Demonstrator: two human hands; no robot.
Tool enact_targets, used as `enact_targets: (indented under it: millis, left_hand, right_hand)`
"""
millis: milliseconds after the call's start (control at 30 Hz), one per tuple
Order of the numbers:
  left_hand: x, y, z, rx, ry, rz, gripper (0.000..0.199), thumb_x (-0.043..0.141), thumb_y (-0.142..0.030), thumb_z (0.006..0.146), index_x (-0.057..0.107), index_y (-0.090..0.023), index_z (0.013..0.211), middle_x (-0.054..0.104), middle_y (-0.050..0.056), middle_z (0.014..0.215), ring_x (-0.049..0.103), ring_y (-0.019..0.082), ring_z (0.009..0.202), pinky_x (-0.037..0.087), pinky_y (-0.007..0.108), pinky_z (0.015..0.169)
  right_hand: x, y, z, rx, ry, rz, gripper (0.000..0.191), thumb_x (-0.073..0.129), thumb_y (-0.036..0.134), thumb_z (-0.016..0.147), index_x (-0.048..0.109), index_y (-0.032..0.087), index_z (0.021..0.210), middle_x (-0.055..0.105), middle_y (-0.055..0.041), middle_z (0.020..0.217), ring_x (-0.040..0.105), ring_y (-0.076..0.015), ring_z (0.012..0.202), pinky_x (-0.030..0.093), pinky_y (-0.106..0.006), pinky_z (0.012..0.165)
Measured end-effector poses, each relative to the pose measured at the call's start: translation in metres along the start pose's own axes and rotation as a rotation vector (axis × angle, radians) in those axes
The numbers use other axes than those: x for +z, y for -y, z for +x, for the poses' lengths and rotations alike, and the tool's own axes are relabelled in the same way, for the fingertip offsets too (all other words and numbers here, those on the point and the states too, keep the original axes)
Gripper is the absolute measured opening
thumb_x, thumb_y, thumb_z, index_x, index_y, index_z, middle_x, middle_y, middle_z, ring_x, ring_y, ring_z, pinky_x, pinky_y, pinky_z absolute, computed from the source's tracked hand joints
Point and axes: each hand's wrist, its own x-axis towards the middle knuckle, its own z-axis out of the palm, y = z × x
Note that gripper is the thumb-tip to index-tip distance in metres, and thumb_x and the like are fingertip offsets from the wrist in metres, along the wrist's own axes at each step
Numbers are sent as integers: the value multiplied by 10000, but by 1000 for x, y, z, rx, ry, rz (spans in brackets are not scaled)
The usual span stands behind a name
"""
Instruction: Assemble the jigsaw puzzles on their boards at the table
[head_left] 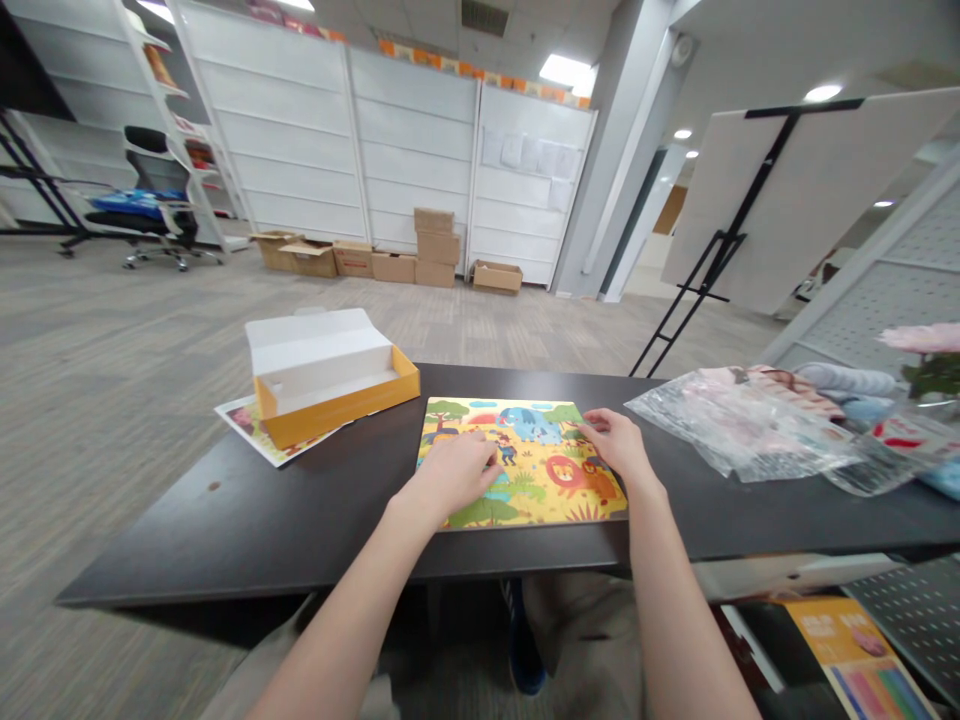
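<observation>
Bare forearms (341, 620) reach forward over a dark table (225, 525). The left hand (454, 475) lies palm-down on an illustrated jungle-animal puzzle board (536, 440), open and gripping nothing. The right hand (616, 443) rests open on the board's upper right corner. The board lies flat at the table's middle. To its left, an open yellow box (337, 415) sits on a printed sheet (247, 430). Crumpled clear plastic bags (735, 430) heap to the right, below a pink flower (922, 338). Beyond the table, cardboard boxes (375, 265) line white wall panels (412, 140), with a white board on a black easel (810, 190) at right.
</observation>
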Motion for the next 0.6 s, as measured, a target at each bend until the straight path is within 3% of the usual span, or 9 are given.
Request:
enact_targets:
  millis: [300, 600]
  left_hand:
    - [-1, -1, -1, 3, 11, -9, 240, 505, -327, 952, 691, -193, 881, 705, 82, 987, 676, 242, 904, 503, 330, 784]
    - [-3, 8, -5, -6, -5, -40, 262, 513, -379, 957, 695, -207, 881, 716, 66, 996, 679, 237, 921, 489, 313, 759]
  right_hand:
    - [-3, 13, -12, -91, 114, -110, 176, 659, 255, 824, 799, 205, 919, 717, -78, 939, 672, -207, 836, 506, -318, 841]
    - [0, 12, -16, -74, 96, -157, 217, 633, 281, 880, 752, 175, 1028, 679, -105, 1017, 663, -203, 848, 490, -310, 857]
